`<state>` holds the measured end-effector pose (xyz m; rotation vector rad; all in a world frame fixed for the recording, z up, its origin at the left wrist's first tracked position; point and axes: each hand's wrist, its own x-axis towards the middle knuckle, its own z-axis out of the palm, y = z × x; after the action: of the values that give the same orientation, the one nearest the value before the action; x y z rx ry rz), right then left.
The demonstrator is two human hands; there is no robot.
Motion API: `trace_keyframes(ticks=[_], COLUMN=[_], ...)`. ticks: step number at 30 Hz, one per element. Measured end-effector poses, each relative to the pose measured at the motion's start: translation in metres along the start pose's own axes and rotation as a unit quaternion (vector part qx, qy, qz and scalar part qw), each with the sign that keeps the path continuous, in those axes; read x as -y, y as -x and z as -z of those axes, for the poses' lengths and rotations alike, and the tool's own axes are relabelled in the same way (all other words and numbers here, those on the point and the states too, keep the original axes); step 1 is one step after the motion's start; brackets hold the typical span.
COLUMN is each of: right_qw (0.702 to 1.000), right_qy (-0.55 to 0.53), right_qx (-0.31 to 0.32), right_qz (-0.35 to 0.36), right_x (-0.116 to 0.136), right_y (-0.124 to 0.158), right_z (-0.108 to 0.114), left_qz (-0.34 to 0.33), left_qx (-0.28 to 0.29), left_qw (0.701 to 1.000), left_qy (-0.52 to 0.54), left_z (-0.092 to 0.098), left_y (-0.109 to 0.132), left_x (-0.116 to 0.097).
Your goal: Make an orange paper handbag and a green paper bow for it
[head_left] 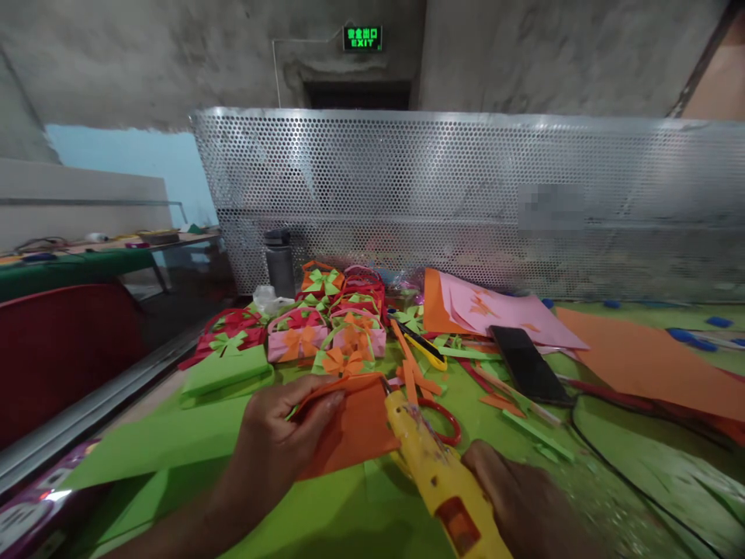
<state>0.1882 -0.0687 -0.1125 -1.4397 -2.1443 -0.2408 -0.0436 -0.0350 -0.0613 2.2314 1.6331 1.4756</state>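
Observation:
My left hand (279, 442) pinches a folded orange paper piece (355, 427) against the green tabletop, thumb and fingers closed on its top fold. My right hand (518, 505) grips a yellow hot glue gun (434, 466), whose nozzle points at the orange paper's upper right corner. Just behind the paper stand several small paper baskets with bows (326, 322), in pink, red, orange and green.
Red-handled scissors (445, 419) lie right of the glue gun. A black phone (527, 365), a yellow utility knife (424, 345), orange and pink sheets (500, 310) and paper strips lie further right. A black cable (617, 458) crosses the green table. A perforated metal panel (466, 202) stands behind; a grey bottle (280, 264) is by it.

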Motion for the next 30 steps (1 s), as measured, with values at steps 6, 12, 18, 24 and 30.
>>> trace_keyframes(ticks=[6,12,18,24,30], right_qw=[0.998,0.997,0.996,0.997,0.999], right_qy=[0.002,0.013,0.020,-0.026,-0.009], right_qx=[0.050,0.065,0.075,0.068,0.045], right_qz=[0.034,0.029,0.032,0.013,0.021], right_x=[-0.0020,-0.0028,-0.0026,-0.0053,-0.0040], right_y=[-0.0001,-0.0021,-0.0022,-0.0003,-0.0005], right_z=[0.0033,0.0069,0.0065,0.0040,0.0022], left_qz=[-0.015,-0.006,-0.013,-0.014,-0.014], left_qx=[0.001,-0.004,0.003,0.005,0.013], left_qw=[1.000,1.000,1.000,1.000,1.000], left_qy=[0.000,0.005,-0.003,0.007,0.003], left_z=[-0.0001,-0.0017,-0.0013,0.0001,-0.0024], left_y=[0.0003,0.0004,0.0013,0.0005,0.0006], left_x=[-0.0012,0.0011,0.0008,0.0001,0.0019])
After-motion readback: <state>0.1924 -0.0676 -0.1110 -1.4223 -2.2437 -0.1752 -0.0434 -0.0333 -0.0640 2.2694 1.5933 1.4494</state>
